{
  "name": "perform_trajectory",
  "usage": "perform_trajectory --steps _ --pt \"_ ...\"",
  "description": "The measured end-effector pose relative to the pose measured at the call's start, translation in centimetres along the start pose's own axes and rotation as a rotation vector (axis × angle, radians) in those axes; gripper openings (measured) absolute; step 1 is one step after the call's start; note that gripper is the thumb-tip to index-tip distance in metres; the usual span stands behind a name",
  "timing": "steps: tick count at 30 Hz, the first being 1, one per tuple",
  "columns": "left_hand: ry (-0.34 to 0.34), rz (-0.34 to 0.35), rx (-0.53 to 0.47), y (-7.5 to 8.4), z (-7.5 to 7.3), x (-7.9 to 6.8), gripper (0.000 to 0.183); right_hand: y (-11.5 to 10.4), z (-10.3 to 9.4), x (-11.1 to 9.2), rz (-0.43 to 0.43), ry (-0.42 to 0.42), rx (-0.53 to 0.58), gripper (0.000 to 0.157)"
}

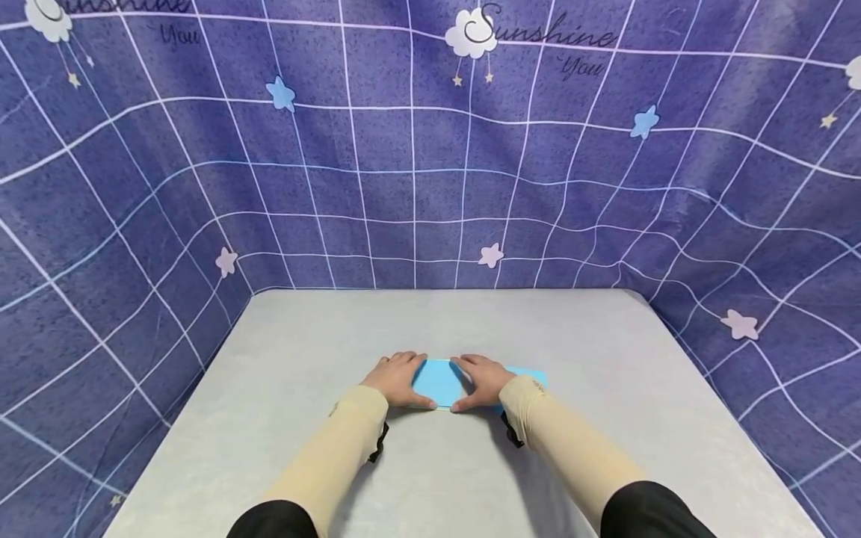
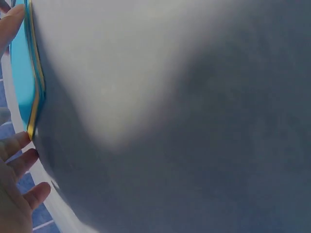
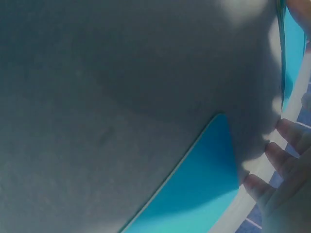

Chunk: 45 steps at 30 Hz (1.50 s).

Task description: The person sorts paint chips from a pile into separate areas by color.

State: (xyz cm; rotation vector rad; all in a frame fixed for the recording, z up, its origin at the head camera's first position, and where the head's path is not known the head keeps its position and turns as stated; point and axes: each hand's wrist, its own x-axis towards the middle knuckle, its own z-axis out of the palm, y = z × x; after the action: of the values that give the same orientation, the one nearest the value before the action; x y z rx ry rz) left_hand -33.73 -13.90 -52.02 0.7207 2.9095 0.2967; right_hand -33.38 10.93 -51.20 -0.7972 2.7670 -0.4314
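Observation:
On the table in front of me lies a light-blue flat piece (image 1: 439, 382), in thin layers with a yellow edge (image 2: 35, 109) showing in the left wrist view. My left hand (image 1: 397, 378) holds its left end, thumb at the near edge and fingertips at the far edge. The right hand (image 1: 486, 381) spans the right end in the same way, thumb near and fingers far. A second light-blue flat piece (image 3: 199, 179) with a straight edge and rounded corner lies to the right, partly hidden behind the right hand and sleeve in the head view.
The pale grey table (image 1: 323, 321) has rounded far corners. A purple-blue curtain (image 1: 377, 194) with white grid lines, stars and clouds stands around its back and sides. Beige sleeves (image 1: 336, 456) cover both forearms, with dark straps at the wrists.

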Motion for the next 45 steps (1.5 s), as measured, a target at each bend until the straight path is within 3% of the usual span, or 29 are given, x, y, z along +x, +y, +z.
perform_trajectory --steps 10,20,26,32,38,45 --pt "0.001 0.014 0.019 0.4 -0.5 -0.1 0.105 -0.1 -0.5 0.1 -0.031 0.012 -0.024 0.099" --pt "-0.021 0.033 0.031 0.9 -1.3 -0.5 0.106 0.0 -0.1 -0.1 -0.006 -0.011 -0.018 0.101" --pt "-0.052 0.050 0.041 0.7 -0.8 -0.4 0.108 -0.2 0.0 -0.2 -0.011 -0.021 -0.006 0.100" --pt "-0.001 0.067 0.046 0.8 -0.6 -0.3 0.107 -0.3 -0.3 -0.3 -0.018 -0.050 0.040 0.100" --pt "0.047 0.070 0.060 0.9 -0.6 0.0 0.108 -0.1 -0.8 -0.3 -0.048 -0.027 0.127 0.105" --pt "0.054 0.085 0.071 1.2 -0.7 0.4 0.106 0.0 -1.1 -0.6 -0.028 -0.007 0.104 0.107"
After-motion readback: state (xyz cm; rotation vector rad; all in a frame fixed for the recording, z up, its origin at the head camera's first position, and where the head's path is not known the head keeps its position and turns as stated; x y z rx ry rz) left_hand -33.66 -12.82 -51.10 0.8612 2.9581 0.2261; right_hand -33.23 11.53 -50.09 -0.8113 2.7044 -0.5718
